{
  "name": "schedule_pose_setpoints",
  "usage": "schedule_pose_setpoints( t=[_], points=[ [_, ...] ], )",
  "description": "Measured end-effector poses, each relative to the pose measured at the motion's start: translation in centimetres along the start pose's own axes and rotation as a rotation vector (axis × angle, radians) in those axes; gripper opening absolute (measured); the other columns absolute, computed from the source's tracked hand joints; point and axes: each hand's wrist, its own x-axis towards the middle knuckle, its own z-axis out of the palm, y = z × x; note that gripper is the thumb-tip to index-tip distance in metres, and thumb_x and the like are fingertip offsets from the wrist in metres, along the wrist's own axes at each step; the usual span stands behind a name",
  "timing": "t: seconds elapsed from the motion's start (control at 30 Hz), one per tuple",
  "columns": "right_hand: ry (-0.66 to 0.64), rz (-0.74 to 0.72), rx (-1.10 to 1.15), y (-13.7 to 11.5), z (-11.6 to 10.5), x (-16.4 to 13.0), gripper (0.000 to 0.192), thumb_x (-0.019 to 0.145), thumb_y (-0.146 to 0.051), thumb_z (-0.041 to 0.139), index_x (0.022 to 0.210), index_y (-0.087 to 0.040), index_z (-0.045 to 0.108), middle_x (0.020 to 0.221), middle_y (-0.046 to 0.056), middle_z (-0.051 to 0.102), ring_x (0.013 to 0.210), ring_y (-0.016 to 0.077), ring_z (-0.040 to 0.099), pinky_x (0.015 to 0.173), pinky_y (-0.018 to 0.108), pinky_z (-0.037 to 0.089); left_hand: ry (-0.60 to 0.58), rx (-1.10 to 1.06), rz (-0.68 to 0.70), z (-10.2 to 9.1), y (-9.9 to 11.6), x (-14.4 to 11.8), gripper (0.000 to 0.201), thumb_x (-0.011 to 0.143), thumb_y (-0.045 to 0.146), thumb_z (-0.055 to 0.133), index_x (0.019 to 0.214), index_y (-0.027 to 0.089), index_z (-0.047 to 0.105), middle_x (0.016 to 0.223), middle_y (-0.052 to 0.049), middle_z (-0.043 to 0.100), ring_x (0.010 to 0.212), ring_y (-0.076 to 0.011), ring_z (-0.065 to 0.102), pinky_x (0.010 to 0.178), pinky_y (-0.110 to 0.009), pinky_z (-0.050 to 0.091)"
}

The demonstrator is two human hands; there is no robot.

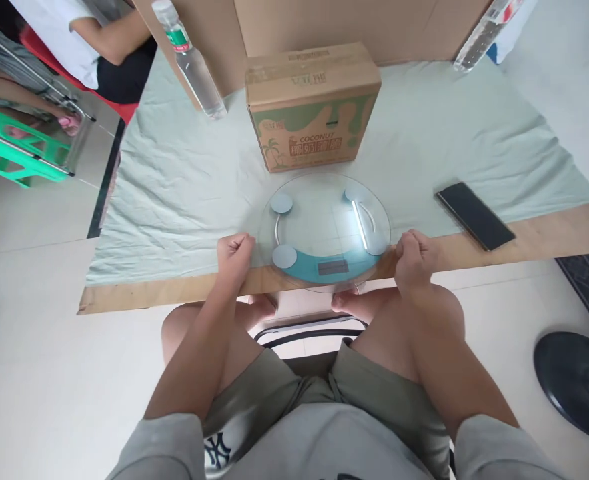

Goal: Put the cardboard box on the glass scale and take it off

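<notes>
A round glass bathroom scale (pixel 324 223) lies at the table's front edge, its near rim jutting slightly past the wood. It has a blue band with a grey display, and round grey pads. My left hand (pixel 235 257) is closed in a fist on the table, just left of the scale. On the other side my right hand (pixel 415 259), also a fist, rests close to the glass rim. Nothing shows in either fist. Right behind the scale stands a closed cardboard box (pixel 314 110) with green print and the word COCONUT.
A clear bottle (pixel 199 77) stands at the back left, another bottle (pixel 481 40) at the back right. A black phone (pixel 475 215) lies on the right. Pale green cloth (pixel 174 200) covers the table. Beyond its left side sits a person (pixel 104 47) near a green stool (pixel 19 143).
</notes>
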Motion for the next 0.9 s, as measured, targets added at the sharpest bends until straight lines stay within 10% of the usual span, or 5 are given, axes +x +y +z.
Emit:
schedule_pose_setpoints(
  t=[0.9],
  points=[
    [-0.058, -0.038, -0.258, -1.4, 1.1, 0.0, 0.041, 0.086, -0.036, 0.049, 0.057, -0.024, 0.023, 0.052, -0.004, 0.021, 0.054, 0.0101, 0.024, 0.056, 0.03, 0.019, -0.112, 0.137, -0.013, 1.1, 0.5, 0.3, 0.033, 0.067, 0.032, 0.049, 0.056, 0.022, 0.019, 0.057, 0.003, 0.015, 0.056, -0.008, 0.017, 0.054, -0.026, 0.012]
  ],
)
